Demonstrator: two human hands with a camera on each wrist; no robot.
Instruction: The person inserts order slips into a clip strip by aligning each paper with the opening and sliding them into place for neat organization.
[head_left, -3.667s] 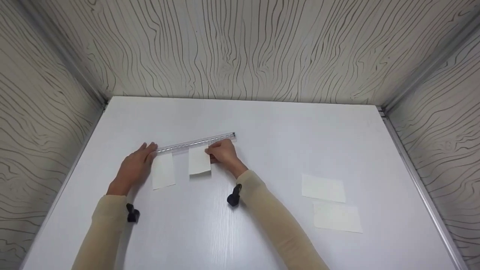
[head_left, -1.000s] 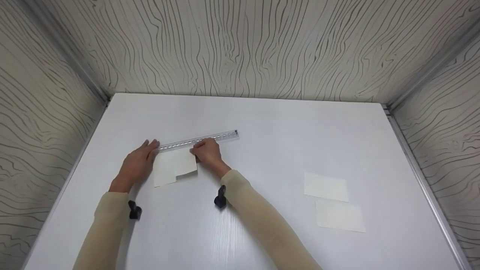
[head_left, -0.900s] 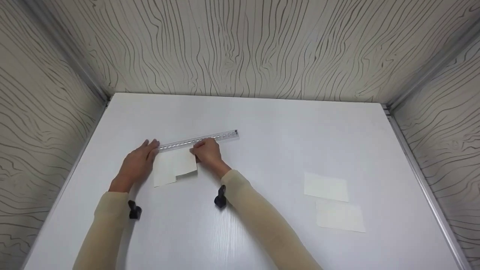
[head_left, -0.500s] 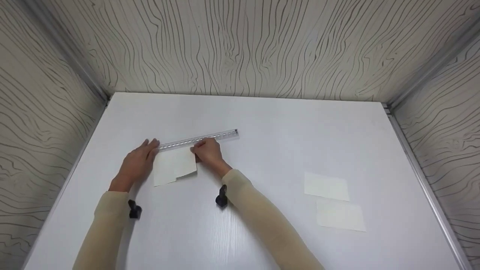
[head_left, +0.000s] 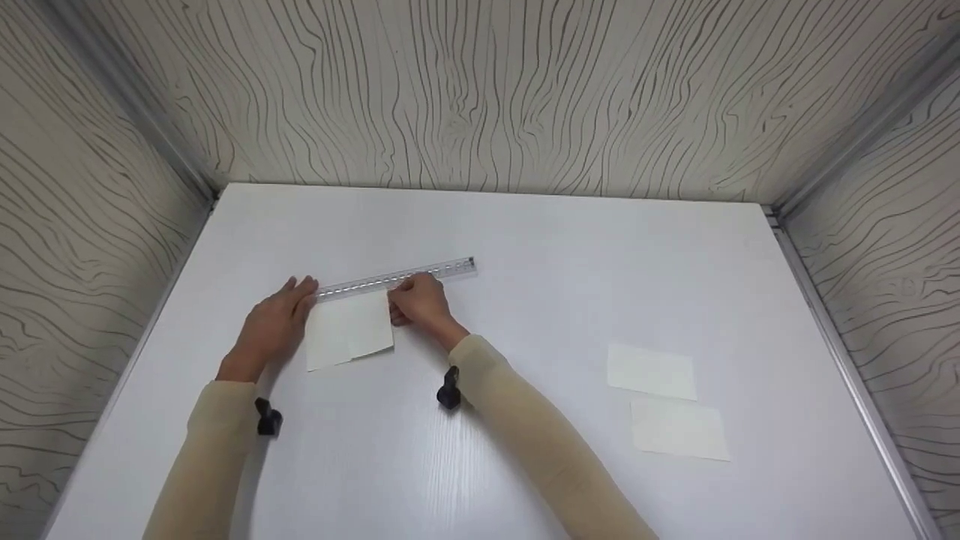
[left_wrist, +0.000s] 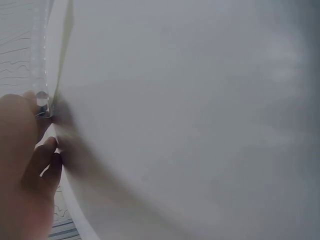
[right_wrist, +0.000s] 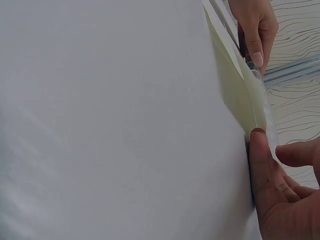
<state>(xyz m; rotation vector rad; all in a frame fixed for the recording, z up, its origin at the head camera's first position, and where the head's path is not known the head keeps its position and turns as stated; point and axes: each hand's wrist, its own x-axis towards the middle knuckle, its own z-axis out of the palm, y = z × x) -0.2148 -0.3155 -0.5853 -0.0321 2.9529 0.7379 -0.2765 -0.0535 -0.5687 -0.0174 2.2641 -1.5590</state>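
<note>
A clear plastic ruler (head_left: 450, 268) lies slantwise on the white table, its right end farther back. My left hand (head_left: 271, 324) holds its left end between thumb and fingers. Just below the ruler are two pale yellow sticky notes side by side, top edges along it. The left note (head_left: 325, 337) lies flat by my left hand. My right hand (head_left: 421, 301) pinches the right note (head_left: 371, 322) at its upper right corner. In the right wrist view this note (right_wrist: 237, 95) bows up off the table, with my right fingertip (right_wrist: 258, 142) at its corner.
Two more pale sticky notes, an upper one (head_left: 651, 371) and a lower one (head_left: 679, 429), lie flat at the right of the white table (head_left: 570, 277). Wood-grain panels (head_left: 480, 90) with metal corner posts stand behind and at both sides.
My right hand has brought the right note leftward until it meets the left note. In the last half second its lower edge has dropped nearer the table. The left hand and ruler stay put.
</note>
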